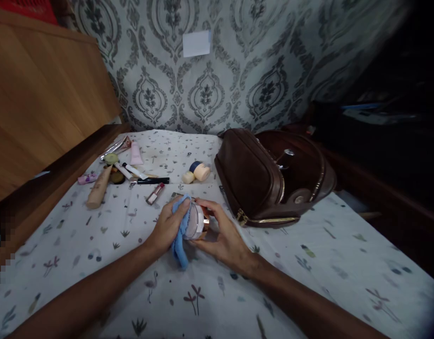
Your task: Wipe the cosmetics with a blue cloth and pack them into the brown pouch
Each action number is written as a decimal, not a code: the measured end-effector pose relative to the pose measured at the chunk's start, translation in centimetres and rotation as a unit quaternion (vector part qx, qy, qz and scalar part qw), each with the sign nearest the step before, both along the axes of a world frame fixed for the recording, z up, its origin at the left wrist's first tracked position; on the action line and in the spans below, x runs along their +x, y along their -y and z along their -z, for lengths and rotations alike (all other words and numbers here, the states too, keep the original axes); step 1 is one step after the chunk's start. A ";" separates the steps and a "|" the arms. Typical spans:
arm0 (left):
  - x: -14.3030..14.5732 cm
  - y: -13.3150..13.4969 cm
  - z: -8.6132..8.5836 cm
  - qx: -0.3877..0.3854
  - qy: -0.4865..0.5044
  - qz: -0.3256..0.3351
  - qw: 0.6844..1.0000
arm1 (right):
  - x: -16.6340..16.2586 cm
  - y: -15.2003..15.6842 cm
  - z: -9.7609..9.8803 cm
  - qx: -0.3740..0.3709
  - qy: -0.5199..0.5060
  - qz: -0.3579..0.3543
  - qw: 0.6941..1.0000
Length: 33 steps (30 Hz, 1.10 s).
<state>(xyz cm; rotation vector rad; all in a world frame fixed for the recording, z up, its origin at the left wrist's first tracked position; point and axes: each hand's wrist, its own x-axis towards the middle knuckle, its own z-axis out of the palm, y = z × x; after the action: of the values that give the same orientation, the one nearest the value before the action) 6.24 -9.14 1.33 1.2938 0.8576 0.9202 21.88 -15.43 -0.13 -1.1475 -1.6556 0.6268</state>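
One brown leather bag [245, 174] lies open on the patterned sheet [203, 301], its gold-toothed zippers undone; one silver, round-headed object [287, 154] shows inside it. Just left of the bag's near end, two hands work on one round cosmetic jar [193, 227] with a clear rim and a coppery band. The right hand [229, 238] grips the jar with thumb below and index finger above, curved apart around it. The left hand [167, 223] presses one blue cloth [180, 238] against the jar's flat face, thumb over the fabric; how its other fingers sit cannot be told.

Near the bag's left side are one cream jar with a navy lid [200, 171] and one smaller cream container [188, 177]. Farther left of the bag lies a loose group: one beige tube [99, 189], one pale pink tube [136, 154], two slim white tubes [135, 171], one black cosmetic pen [153, 181], one small purple-and-white tube [87, 179], one green round container [111, 159] and one lip gloss [155, 194]. One white card [196, 43] is on the damask wallpaper [206, 94] behind the bag.
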 end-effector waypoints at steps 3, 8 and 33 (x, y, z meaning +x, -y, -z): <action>-0.1 0.0 -0.2 0.032 -0.019 -0.021 0.999 | 0.0 0.1 -0.2 -0.012 0.005 -0.010 1.000; -0.1 0.4 -1.1 0.108 -0.059 -0.028 0.992 | 0.1 0.3 -0.4 -0.055 -0.011 0.007 0.998; -0.4 0.0 -0.9 -0.120 -0.109 -0.037 0.986 | 0.6 0.5 -0.4 0.011 -0.044 0.059 0.997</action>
<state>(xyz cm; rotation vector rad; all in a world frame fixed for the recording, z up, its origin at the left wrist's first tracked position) 5.89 -9.13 2.19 1.1711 1.1583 0.7157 22.49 -15.96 0.29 -1.1766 -1.5051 0.5735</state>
